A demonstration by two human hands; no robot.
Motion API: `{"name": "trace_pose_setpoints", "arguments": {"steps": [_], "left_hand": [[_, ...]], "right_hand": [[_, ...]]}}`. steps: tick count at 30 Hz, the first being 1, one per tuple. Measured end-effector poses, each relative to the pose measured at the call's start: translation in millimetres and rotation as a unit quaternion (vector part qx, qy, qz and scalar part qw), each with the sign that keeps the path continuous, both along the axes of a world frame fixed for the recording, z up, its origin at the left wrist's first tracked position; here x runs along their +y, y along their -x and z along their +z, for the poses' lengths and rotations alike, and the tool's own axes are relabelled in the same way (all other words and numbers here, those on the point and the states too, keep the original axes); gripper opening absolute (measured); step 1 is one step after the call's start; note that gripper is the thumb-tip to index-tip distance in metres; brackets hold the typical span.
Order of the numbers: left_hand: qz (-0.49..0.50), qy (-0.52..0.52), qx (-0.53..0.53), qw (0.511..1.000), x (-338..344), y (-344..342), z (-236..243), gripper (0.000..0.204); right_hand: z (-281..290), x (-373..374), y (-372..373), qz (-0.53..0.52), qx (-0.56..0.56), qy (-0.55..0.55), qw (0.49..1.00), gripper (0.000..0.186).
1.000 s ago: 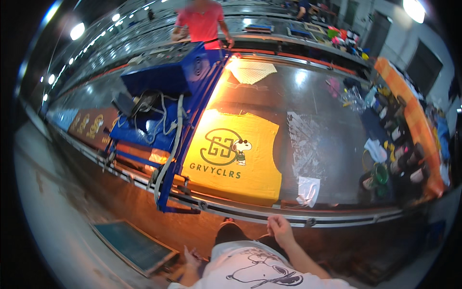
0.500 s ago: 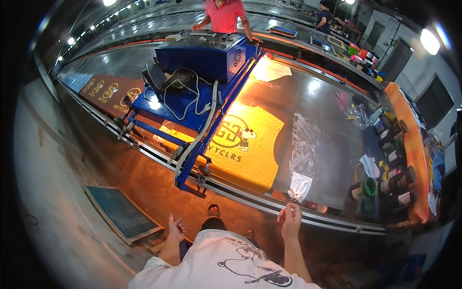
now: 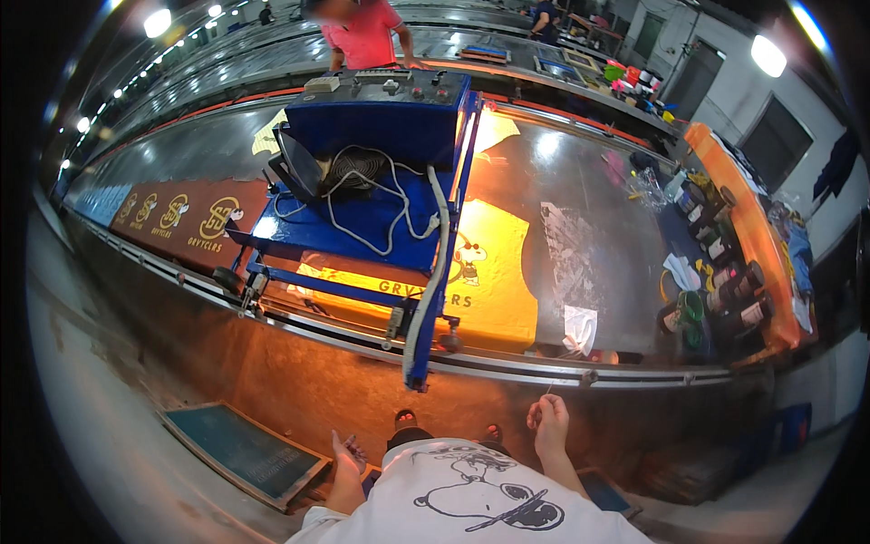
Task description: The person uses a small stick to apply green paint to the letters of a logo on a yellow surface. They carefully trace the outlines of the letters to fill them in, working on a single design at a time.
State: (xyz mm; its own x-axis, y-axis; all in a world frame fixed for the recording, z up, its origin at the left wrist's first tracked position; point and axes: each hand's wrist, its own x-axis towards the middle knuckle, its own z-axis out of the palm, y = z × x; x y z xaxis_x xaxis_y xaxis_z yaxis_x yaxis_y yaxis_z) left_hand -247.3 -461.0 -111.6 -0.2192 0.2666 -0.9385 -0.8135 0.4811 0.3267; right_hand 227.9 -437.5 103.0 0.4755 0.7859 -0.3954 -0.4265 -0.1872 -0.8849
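Note:
My left hand [image 3: 347,451] hangs low at my left side, fingers apart and slightly curled, holding nothing. My right hand [image 3: 549,419] pinches a thin stick-like item below the near rail [image 3: 565,377]. Just beyond that rail, a white scrap [image 3: 577,331] lies on the long dark table [image 3: 616,281]. A yellow cut garment panel [image 3: 503,299] with a printed dog design lies there too, partly under a blue wheeled carriage [image 3: 372,122] with a loose cable and white hose, glowing orange beneath. Brown printed panels [image 3: 168,238] lie left of the carriage.
A person in red [image 3: 358,36] stands across the table behind the carriage. Ink pots [image 3: 711,290] crowd beside an orange board [image 3: 761,272] at right. A framed screen [image 3: 243,451] lies low at lower left, near a pale wall [image 3: 86,354]. Another worker [image 3: 544,23] stands farther back.
The blue carriage has moved right along the rail, covering more of the yellow panel. The person in red has shifted with it. My hands stay low; my view has shifted.

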Motion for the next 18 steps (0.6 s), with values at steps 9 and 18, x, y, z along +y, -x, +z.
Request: {"name": "trace_pose_setpoints", "arguments": {"steps": [9, 18], "left_hand": [[-0.002, 0.007, -0.006, 1.0, 11.6, 76.5, -1.3, 0.075], [0.012, 0.028, 0.026, 0.999, 21.7, 125.2, -5.0, 0.07]], "right_hand": [[24.9, 37.0, 116.6, 0.093, -0.098, -0.051, 0.99, 0.007], [67.5, 35.7, 165.4, 0.158, -0.13, -0.056, 0.977, 0.008]]}}
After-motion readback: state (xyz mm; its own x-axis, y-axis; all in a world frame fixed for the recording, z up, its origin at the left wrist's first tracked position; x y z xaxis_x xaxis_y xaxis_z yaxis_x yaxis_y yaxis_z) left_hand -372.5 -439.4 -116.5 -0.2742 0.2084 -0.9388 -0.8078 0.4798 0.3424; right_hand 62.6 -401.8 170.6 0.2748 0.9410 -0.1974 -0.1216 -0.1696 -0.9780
